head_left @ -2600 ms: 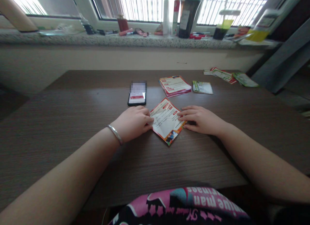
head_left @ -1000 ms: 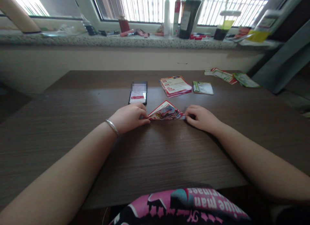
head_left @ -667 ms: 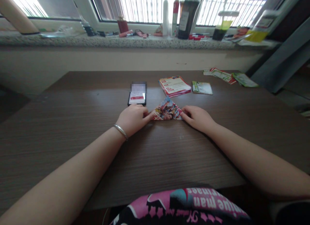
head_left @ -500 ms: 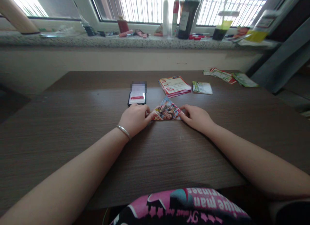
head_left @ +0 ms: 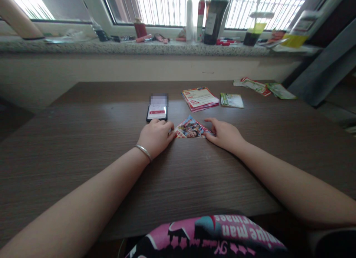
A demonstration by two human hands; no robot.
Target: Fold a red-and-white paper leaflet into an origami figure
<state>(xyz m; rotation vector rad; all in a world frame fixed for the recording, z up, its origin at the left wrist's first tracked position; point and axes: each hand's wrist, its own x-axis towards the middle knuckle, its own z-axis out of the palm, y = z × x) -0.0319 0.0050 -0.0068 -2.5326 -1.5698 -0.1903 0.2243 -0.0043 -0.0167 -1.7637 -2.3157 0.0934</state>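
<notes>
A colourful printed paper (head_left: 190,128), folded into a triangle, lies on the brown table (head_left: 178,169) with its peak pointing away from me. My left hand (head_left: 157,135) pinches its left corner between thumb and fingers. At the right corner, my right hand (head_left: 224,134) rests its thumb on the paper, with the index finger stretched out and apart from the thumb. Just beyond my left hand is a phone (head_left: 157,112) with a lit screen, lying flat.
Behind the paper are a stack of printed sheets (head_left: 200,98) and a smaller green-white stack (head_left: 231,101). Loose packets (head_left: 280,91) lie at the back right. Bottles and a cup with a straw stand on the windowsill (head_left: 167,47).
The fingers of my right hand have spread apart and its thumb has shifted slightly left on the paper. The triangle's peak now sits lower, nearer to me.
</notes>
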